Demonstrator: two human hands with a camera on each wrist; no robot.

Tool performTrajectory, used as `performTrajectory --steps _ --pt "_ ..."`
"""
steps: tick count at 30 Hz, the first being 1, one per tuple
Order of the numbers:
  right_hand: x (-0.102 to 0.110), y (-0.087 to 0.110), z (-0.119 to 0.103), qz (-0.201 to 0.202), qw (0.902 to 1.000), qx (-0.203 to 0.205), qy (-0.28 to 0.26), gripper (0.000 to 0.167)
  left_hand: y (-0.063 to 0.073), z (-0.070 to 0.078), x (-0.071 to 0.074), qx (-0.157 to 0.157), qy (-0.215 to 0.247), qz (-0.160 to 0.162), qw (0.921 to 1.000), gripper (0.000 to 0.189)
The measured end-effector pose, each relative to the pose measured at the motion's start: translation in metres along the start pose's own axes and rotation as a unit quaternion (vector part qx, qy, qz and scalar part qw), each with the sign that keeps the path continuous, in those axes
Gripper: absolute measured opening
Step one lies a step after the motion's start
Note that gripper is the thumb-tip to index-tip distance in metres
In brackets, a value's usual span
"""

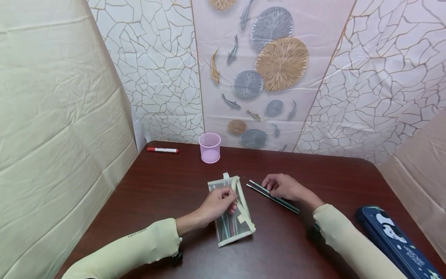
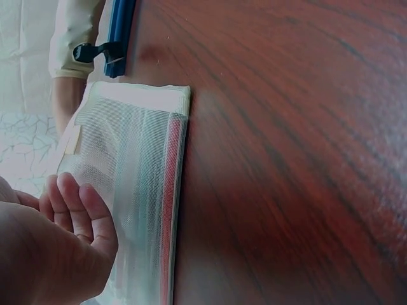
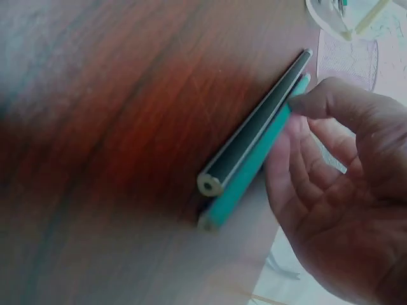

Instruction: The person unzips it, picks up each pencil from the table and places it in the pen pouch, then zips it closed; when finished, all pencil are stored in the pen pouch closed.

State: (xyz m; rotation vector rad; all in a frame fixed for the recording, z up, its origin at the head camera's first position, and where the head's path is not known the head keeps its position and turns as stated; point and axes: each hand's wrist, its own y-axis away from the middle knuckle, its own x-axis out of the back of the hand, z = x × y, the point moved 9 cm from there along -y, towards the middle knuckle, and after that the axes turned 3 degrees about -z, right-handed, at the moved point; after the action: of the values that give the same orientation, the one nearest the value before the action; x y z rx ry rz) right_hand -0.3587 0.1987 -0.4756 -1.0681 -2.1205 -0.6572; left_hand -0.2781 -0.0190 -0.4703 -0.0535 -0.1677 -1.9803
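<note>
My left hand (image 1: 218, 201) lies over a mesh zip pouch (image 1: 225, 231) with cream edging, its curled fingers gripping near the zipper side. Through the mesh in the left wrist view show several long, thin items, among them a red strip (image 2: 170, 171) along one edge. To the right of the pouch, my right hand (image 1: 283, 186) pinches a green pencil (image 3: 254, 155) between thumb and fingers. Close beside that one runs a dark pencil (image 3: 257, 121), its unsharpened end facing the right wrist camera. Both pencils slant across the brown table (image 1: 167, 186).
A pink mesh cup (image 1: 210, 153) stands at the back edge of the table, with a red and white marker (image 1: 162, 150) lying to its left. At the right edge sits a dark blue pencil case (image 1: 393, 236) with a panda picture. Patterned cloth (image 1: 163, 77) hangs behind the table.
</note>
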Motion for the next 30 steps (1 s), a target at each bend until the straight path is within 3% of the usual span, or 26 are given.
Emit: performTrajectory --steps 7,17,25,30 --pt "0.002 -0.004 0.007 0.002 0.9990 -0.028 0.034 0.029 0.000 -0.002 0.000 0.000 -0.001 -0.001 1.0000 0.021" --pt "0.003 -0.007 0.009 -0.019 0.9985 -0.034 0.040 0.028 -0.001 0.002 0.000 0.001 -0.004 -0.005 1.0000 0.020" --pt "0.009 -0.018 0.004 -0.040 0.9978 -0.048 0.022 0.029 -0.001 0.003 0.002 0.003 -0.004 -0.002 1.0000 0.019" --pt "0.021 -0.016 -0.017 -0.015 0.9989 -0.031 -0.031 0.033 -0.002 0.002 0.001 0.019 0.001 -0.004 0.9998 0.019"
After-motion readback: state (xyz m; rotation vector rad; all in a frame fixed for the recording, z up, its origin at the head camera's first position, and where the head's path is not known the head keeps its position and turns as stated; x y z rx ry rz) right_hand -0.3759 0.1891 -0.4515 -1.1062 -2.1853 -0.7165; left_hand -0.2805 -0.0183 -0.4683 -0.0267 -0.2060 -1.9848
